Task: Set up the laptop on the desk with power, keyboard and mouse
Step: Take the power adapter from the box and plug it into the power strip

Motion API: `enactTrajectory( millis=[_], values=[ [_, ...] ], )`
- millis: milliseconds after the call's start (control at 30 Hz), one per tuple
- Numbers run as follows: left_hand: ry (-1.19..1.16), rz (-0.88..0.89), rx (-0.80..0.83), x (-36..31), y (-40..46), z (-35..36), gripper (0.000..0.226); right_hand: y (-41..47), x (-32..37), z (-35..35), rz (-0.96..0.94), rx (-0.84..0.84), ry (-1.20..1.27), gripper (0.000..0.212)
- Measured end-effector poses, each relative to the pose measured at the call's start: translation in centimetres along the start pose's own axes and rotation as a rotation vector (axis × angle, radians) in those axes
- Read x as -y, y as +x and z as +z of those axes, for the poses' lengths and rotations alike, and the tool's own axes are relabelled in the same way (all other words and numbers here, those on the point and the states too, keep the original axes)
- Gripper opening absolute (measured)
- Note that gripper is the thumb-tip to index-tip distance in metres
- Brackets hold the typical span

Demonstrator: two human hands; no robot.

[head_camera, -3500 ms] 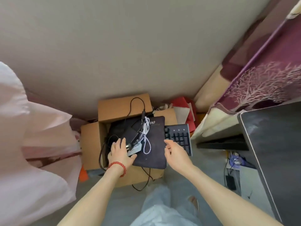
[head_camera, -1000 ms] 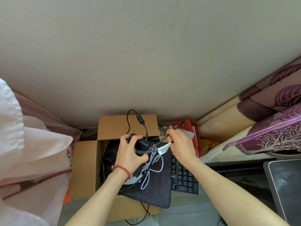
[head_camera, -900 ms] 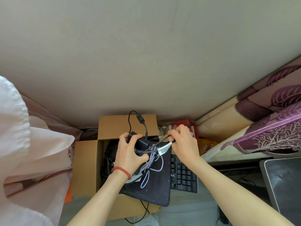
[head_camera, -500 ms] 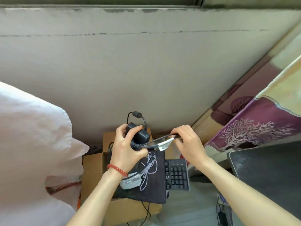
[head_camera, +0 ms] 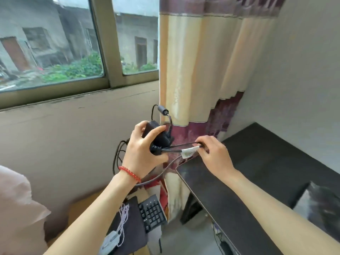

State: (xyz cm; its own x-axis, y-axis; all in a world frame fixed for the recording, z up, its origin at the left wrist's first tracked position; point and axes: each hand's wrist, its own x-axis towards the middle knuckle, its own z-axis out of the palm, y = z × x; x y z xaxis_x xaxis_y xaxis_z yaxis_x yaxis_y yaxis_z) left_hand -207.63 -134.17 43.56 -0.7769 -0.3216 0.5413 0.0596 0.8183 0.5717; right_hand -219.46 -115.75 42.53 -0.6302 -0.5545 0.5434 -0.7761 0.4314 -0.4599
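My left hand [head_camera: 142,153] grips a black power adapter [head_camera: 160,138] at chest height, near the wall under the window. Its cable [head_camera: 176,146], with a white tag [head_camera: 189,151], runs right to my right hand [head_camera: 214,155], which pinches it above the left end of the dark desk [head_camera: 257,172]. More cable loops hang below my left hand. Down on the floor, a black keyboard [head_camera: 151,213] and a dark mouse pad [head_camera: 131,229] with a white cord [head_camera: 123,219] and a small grey device [head_camera: 110,242] on it lie over a cardboard box.
A window [head_camera: 55,43] fills the upper left above a beige wall. A cream and purple curtain [head_camera: 198,70] hangs between the window and the desk. Pink fabric [head_camera: 16,218] bulges at lower left. A grey object [head_camera: 320,205] lies on the desk at far right.
Both hands have lifted the adapter and its cable up out of the box and toward the desk. The view has swung up from the box to the window and curtain.
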Motion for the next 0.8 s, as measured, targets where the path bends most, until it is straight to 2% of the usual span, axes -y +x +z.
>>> enactTrajectory(
  millis=[167, 267, 400, 600, 800],
  values=[
    [-0.039, 0.229, 0.145, -12.3, -1.4, 6.0, 0.071, -9.3, -4.0, -13.2, 0.039, -0.126, -0.234, 0.012],
    [-0.039, 0.289, 0.2, -15.8, -2.8, 8.9, 0.069, -13.7, -5.6, -16.9, 0.049, -0.102, -0.388, 0.018],
    [-0.076, 0.457, 0.384, -23.0, -7.1, 15.3, 0.068, -23.9, -8.0, -23.5, 0.204, -0.115, -0.584, 0.022],
    [-0.089, 0.695, 0.742, -30.1, -13.2, 23.8, 0.065, -37.4, -9.7, -27.9, 0.522, 0.054, -0.709, 0.037],
    [-0.041, 0.817, 1.069, -31.1, -17.7, 31.6, 0.061, -45.7, -11.5, -27.1, 0.842, 0.196, -0.665, 0.039]
  ],
)
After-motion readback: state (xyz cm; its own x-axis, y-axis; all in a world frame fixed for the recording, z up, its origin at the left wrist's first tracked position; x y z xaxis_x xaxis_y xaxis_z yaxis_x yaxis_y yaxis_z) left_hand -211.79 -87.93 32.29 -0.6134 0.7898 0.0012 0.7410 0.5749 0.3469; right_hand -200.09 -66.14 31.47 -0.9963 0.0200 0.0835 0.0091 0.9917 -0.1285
